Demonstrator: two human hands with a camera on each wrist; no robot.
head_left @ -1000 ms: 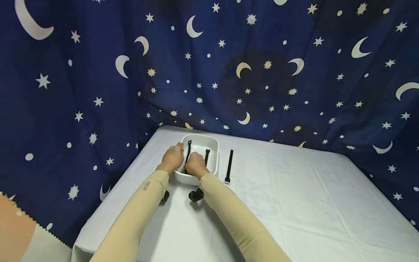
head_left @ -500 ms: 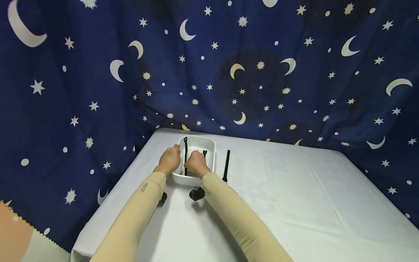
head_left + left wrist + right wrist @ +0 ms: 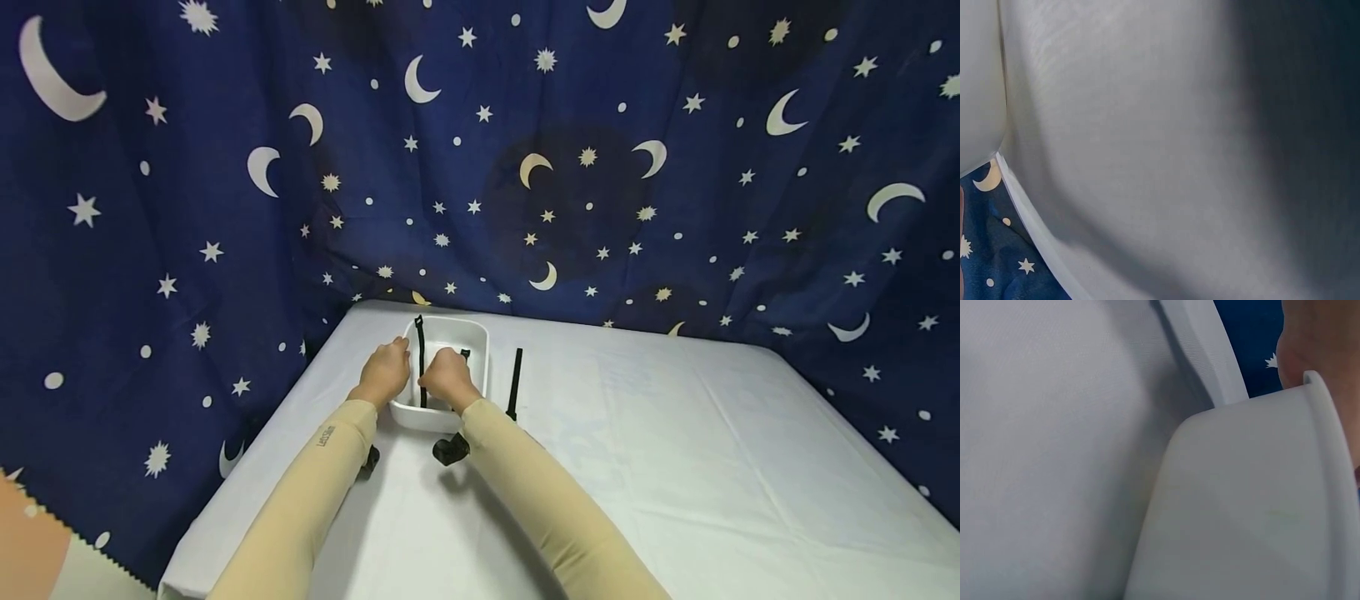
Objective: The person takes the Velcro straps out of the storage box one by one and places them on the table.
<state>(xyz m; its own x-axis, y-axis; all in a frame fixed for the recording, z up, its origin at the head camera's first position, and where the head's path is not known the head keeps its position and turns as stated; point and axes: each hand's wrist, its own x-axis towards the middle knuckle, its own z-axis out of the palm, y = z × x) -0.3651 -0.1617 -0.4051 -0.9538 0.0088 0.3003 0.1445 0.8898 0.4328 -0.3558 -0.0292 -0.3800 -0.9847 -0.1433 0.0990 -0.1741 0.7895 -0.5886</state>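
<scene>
A white rectangular tub [image 3: 427, 420] stands on the white-covered table toward its far left corner. My left hand [image 3: 386, 372] grips the tub's left rim. My right hand [image 3: 448, 380] reaches in over the near side, fingers curled, pinching a long black cable strap [image 3: 422, 354] that runs along the left inside of the tub. A second black strap [image 3: 466, 353] shows only its head end behind the right hand. The tub's outer wall [image 3: 1241, 500] fills much of the right wrist view, with skin at its rim. The left wrist view shows mostly tablecloth [image 3: 1135, 137].
Another black strap [image 3: 515, 382] lies on the table right of the tub, its near end by the right sleeve. Black wrist devices [image 3: 451, 450] hang under both forearms. A dark blue curtain [image 3: 420, 200] with moons and stars hangs behind the table.
The left strap has shifted toward the tub's left wall and lies straighter. My right hand stays inside the tub, and my left hand remains on the rim. The head view has tilted slightly.
</scene>
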